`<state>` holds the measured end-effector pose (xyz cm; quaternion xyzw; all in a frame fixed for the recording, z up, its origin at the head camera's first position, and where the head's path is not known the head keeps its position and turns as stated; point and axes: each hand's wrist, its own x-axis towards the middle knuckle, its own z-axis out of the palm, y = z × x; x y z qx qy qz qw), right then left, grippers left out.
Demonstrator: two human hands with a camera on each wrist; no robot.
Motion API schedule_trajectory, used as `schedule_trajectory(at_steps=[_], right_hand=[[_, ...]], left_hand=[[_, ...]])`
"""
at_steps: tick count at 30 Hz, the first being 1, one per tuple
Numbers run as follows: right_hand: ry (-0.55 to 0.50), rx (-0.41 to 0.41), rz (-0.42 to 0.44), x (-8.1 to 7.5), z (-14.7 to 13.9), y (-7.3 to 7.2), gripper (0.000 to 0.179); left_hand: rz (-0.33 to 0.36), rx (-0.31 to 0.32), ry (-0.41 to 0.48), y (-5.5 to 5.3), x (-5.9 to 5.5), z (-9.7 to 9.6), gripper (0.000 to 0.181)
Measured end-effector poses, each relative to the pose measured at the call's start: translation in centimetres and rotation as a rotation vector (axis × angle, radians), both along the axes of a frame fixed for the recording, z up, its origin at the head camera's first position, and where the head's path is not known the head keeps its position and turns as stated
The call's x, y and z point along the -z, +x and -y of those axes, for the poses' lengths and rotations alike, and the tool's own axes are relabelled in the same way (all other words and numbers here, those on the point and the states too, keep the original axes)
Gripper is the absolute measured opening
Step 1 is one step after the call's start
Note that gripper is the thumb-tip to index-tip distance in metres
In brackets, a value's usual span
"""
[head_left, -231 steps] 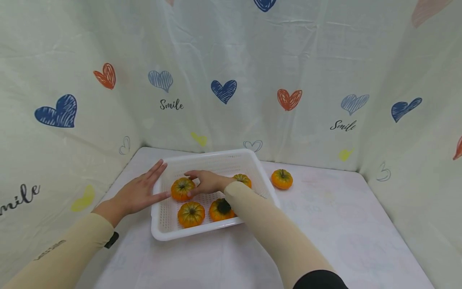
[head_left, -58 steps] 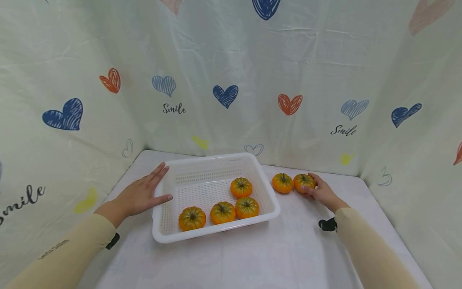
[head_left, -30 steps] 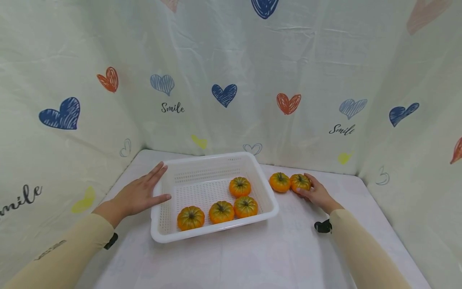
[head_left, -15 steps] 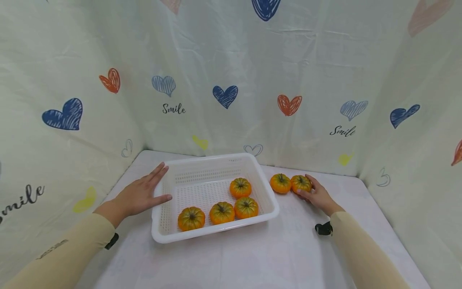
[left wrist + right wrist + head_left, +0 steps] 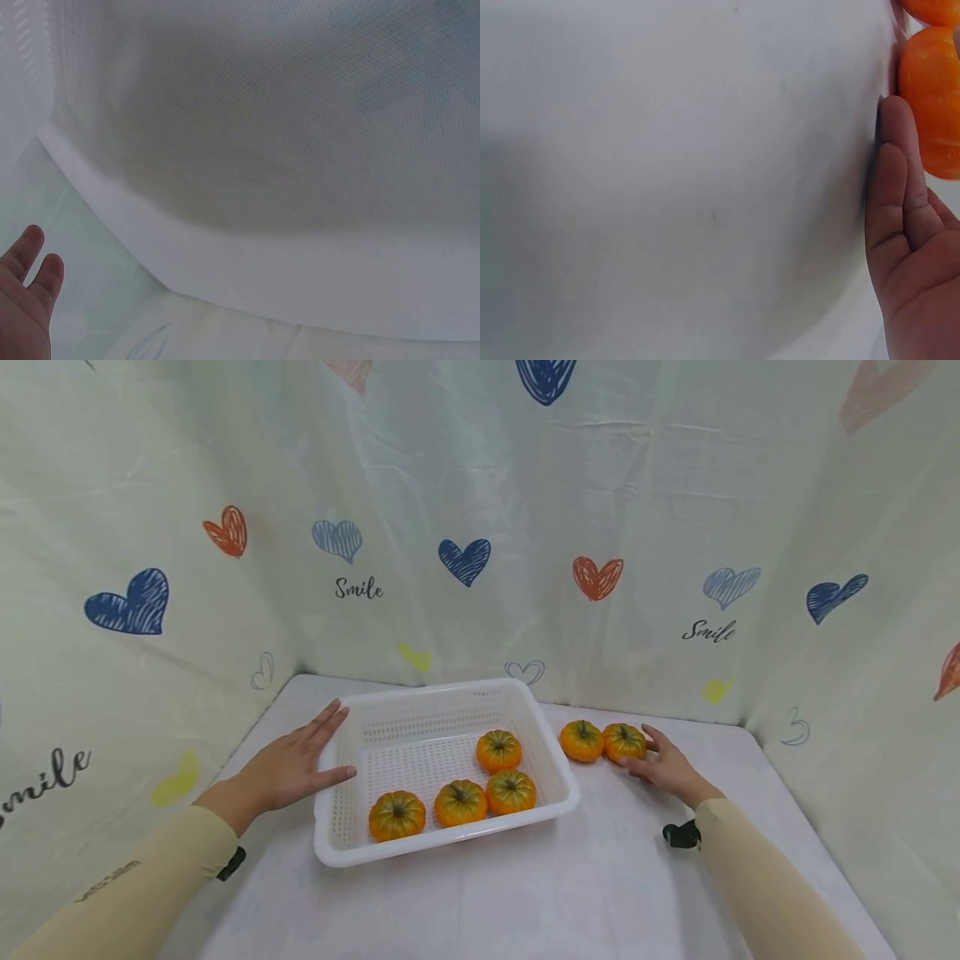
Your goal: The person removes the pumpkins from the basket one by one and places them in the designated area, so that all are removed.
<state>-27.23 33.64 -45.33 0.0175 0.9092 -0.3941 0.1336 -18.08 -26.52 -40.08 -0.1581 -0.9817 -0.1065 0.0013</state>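
My left hand (image 5: 288,768) rests at the left rim of a white perforated plastic basket (image 5: 438,839), fingers straight and spread. In the left wrist view, only part of that left hand (image 5: 30,300) shows at the lower left. Inside the basket sit several small orange pumpkins, one (image 5: 397,815) apart at the front left, the others grouped to the right. On the table right of the basket, two more pumpkins stand side by side. Beside the right one (image 5: 624,742) is my right hand (image 5: 667,768), its fingers loosely extended around its side. The right wrist view shows extended fingers (image 5: 889,191) close to this pumpkin (image 5: 934,105).
The other table pumpkin (image 5: 581,741) stands between the basket's right wall and the right-hand pumpkin. A white cloth covers the table (image 5: 525,893). Behind it hangs a pale curtain (image 5: 525,610) printed with hearts and "Smile".
Since the oldest frame, a pumpkin has left the basket's left side, and a second one stands on the table. It slid left against its neighbour; my right hand has just loosened and drawn slightly right.
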Motion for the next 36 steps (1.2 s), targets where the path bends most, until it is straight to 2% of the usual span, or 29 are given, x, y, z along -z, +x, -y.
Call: schedule_trajectory(at_steps=[6,10,18,24,28,32,36], right_hand=[[0.033,-0.038,-0.016,-1.5,-1.4,0.9,0.103],[0.057,-0.049,-0.047,-3.0,-2.3,1.0,0.102],[0.097,-0.072,-0.134,-8.1,-1.5,0.4,0.105],[0.129,-0.14,-0.237,-12.3,1.9,-1.0,0.097],[0.15,-0.195,-0.262,-14.2,5.1,-1.9,0.091],[0.122,-0.247,-0.261,-15.1,8.5,-2.4,0.088],[0.097,-0.311,-0.26,-15.3,11.5,-2.7,0.087]], left_hand=[[-0.002,0.002,0.004,0.0,0.1,0.0,0.097],[-0.001,0.002,0.008,0.0,0.1,0.0,0.096],[-0.007,0.001,0.015,0.0,-0.1,0.0,0.097],[-0.003,0.002,0.013,0.1,-0.3,0.0,0.098],[0.001,0.002,0.014,0.2,-0.2,0.1,0.097],[0.002,0.003,0.016,0.1,-0.1,0.0,0.097],[-0.001,0.003,0.016,0.1,-0.1,0.0,0.098]])
